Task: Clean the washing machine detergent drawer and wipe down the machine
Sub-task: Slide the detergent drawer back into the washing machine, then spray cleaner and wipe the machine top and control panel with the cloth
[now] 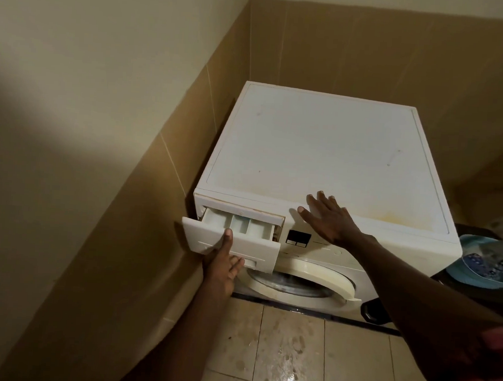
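A white front-loading washing machine point(320, 153) stands in the room's corner, its flat top stained yellowish near the front edge. Its detergent drawer point(241, 239) at the front top left is pulled partway out, showing three compartments. My left hand point(223, 265) grips the drawer's front panel from below, thumb lying on its face. My right hand point(328, 217) rests flat with fingers spread on the machine's front top edge, just above the dark control display point(298, 239). The round door point(303, 282) sits below, seemingly shut.
Tan-tiled walls close in on the left and behind the machine. A blue basin point(487, 260) with items sits on a dark stand to the right. The tiled floor point(290, 357) in front is wet and streaked; my toes show at the bottom edge.
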Tool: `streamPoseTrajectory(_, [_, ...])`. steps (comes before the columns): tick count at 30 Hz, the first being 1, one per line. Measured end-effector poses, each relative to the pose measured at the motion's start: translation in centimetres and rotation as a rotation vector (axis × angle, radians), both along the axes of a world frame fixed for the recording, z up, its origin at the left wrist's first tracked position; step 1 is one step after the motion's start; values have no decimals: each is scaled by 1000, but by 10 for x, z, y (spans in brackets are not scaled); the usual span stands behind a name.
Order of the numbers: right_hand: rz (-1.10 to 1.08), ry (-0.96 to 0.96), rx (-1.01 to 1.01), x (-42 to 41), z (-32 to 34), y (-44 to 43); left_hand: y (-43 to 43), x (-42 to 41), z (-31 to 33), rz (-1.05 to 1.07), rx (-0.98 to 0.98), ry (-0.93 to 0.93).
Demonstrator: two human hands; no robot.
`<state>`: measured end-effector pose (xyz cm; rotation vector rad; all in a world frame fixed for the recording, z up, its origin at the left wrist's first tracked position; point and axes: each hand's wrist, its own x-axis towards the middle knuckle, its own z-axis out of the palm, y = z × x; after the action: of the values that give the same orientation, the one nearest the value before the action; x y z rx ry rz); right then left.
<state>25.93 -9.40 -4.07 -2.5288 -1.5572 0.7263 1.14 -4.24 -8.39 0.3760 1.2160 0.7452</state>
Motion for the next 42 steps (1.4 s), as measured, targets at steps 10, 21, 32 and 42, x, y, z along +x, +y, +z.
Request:
streamPoseTrajectory(10, [-37, 50, 30, -5, 8, -2, 40, 32, -10, -37, -31, 7])
streamPoseTrajectory(21, [-94, 71, 56, -11, 9, 0, 57, 45, -18, -28, -22, 72])
streamPoseTrajectory(32, [-108, -30, 258, -17, 2, -23, 40, 44, -8, -89, 126, 382])
streamPoseTrajectory(42, [-306, -120, 504, 22, 19, -121, -7, 102, 30, -201, 734, 518])
